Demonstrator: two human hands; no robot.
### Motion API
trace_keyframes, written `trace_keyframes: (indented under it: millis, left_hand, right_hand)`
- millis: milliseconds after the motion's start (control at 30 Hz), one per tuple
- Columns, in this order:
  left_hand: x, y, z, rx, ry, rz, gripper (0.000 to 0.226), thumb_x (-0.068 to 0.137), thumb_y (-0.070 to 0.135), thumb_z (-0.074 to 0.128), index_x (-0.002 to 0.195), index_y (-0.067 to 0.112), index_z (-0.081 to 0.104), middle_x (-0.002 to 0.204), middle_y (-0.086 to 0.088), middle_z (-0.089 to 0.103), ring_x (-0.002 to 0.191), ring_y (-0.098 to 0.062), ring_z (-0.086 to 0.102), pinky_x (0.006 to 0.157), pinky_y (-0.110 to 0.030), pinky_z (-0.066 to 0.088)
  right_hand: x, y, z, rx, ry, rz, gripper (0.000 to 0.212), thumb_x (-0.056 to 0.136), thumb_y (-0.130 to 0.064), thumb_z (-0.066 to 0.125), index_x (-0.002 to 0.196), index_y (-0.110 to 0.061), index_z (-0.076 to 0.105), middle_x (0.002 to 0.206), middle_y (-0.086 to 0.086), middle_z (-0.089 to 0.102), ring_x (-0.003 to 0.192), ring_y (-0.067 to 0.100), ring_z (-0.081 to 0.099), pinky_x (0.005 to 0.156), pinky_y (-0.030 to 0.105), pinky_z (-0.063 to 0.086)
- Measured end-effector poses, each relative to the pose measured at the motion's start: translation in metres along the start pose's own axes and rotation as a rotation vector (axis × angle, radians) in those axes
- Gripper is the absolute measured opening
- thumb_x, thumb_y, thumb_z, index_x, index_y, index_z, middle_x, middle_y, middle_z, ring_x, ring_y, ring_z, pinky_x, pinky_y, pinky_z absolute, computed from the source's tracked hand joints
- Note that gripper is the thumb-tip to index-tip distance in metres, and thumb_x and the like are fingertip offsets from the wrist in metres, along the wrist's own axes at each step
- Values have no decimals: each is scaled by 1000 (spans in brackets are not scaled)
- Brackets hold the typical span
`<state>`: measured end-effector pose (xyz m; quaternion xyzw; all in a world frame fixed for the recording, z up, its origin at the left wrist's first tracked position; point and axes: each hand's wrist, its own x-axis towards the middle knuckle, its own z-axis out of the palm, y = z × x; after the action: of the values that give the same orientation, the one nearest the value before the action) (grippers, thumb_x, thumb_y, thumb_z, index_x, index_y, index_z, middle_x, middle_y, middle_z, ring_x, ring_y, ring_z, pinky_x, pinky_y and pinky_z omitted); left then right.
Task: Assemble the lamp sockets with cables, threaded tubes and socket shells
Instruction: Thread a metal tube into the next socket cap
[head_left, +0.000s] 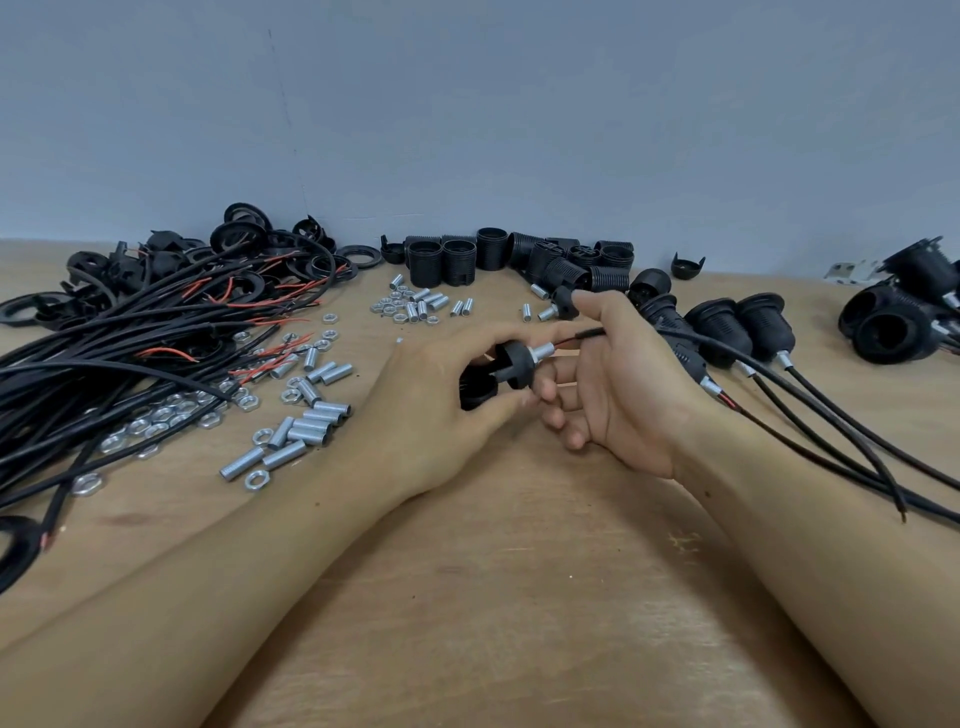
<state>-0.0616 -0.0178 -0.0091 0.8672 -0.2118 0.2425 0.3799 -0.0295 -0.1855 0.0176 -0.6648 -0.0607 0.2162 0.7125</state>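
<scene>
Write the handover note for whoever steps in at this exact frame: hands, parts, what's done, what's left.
Left hand: grips a black socket cap with a threaded tube already in it.
Right hand: pinches a black cable, whose red and black wire ends point at the tube's mouth.
Done: finished sockets with cables lie at right on the table.
Left: feed this cable through, then add a shell.
Stock: loose cables at left, spare tubes and nuts beside them, socket shells along the wall.
</scene>
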Motion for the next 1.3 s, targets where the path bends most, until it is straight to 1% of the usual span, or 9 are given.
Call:
trace_keyframes:
  millis: [100, 300, 400, 567, 700, 800, 1067, 1200, 1300]
  left_hand:
    - [3, -3, 1, 4, 79, -3, 48, 82, 23, 80, 126, 29, 65, 91, 11, 61, 84, -1, 54, 81, -8, 38]
    - [5, -3, -3, -65, 116, 95, 42, 85, 22, 74, 125, 28, 64, 104, 23, 65, 103, 7, 57, 90, -7, 40]
    - [5, -4, -4, -84, 132, 98, 38, 85, 23, 72, 123, 25, 64, 105, 13, 67, 100, 1, 58, 89, -13, 45]
    - [5, -7, -7, 48, 127, 153, 50, 85, 14, 71, 134, 8, 59, 110, -2, 68, 100, -1, 55, 93, -3, 34]
    - [6, -9, -7, 137, 114, 200, 53, 84, 1, 73, 135, 8, 58, 106, 1, 64, 98, 3, 50, 94, -4, 30]
    - [6, -11, -7, 96, 151, 173, 51, 87, 10, 73, 135, 8, 58, 106, 3, 66, 98, 14, 49, 92, -1, 29]
    - [5, -7, -3, 9, 181, 192, 43, 89, 15, 70, 131, 19, 59, 104, 12, 62, 93, 1, 55, 84, -8, 42]
    - [6, -7, -3, 31, 189, 231, 48, 88, 14, 72, 134, 16, 59, 111, 12, 65, 102, -2, 58, 90, -13, 44]
    - [6, -6, -3, 10, 209, 226, 49, 88, 13, 73, 135, 17, 58, 111, 14, 67, 101, -2, 60, 87, -17, 47]
  right_hand:
    - [-1, 0, 2, 16, 21, -6, 42, 99, -39, 24, 108, -9, 52, 61, 6, 43, 50, 19, 38, 40, 24, 33]
    - [-3, -5, -1, 222, 41, -86, 26, 101, -28, 47, 79, -13, 45, 58, -2, 38, 46, 10, 35, 34, 18, 29]
    - [-3, -4, -5, 186, 87, -217, 24, 93, -29, 62, 77, -12, 56, 59, -1, 51, 46, 7, 40, 36, 16, 30]
    - [-3, 0, -3, -4, 244, -476, 22, 88, -22, 72, 76, -5, 65, 58, 4, 61, 44, 10, 43, 39, 21, 36]
    - [-4, 2, 0, -145, 322, -511, 26, 88, -25, 73, 71, -8, 64, 55, 4, 61, 42, 13, 46, 39, 24, 40]
    - [-4, 1, 0, -26, 272, -457, 26, 88, -27, 71, 72, -7, 66, 55, 4, 61, 41, 11, 46, 39, 23, 40]
    - [-7, 1, 1, -62, 283, -469, 26, 87, -28, 72, 75, -5, 66, 59, 6, 64, 43, 12, 49, 40, 24, 43]
    - [-9, 3, 4, -111, 329, -465, 24, 88, -37, 69, 82, -14, 72, 76, 3, 74, 49, 11, 54, 42, 23, 44]
    - [-11, 1, 8, -33, 277, -395, 48, 91, -57, 53, 87, -16, 77, 97, -5, 76, 61, 15, 61, 45, 25, 46]
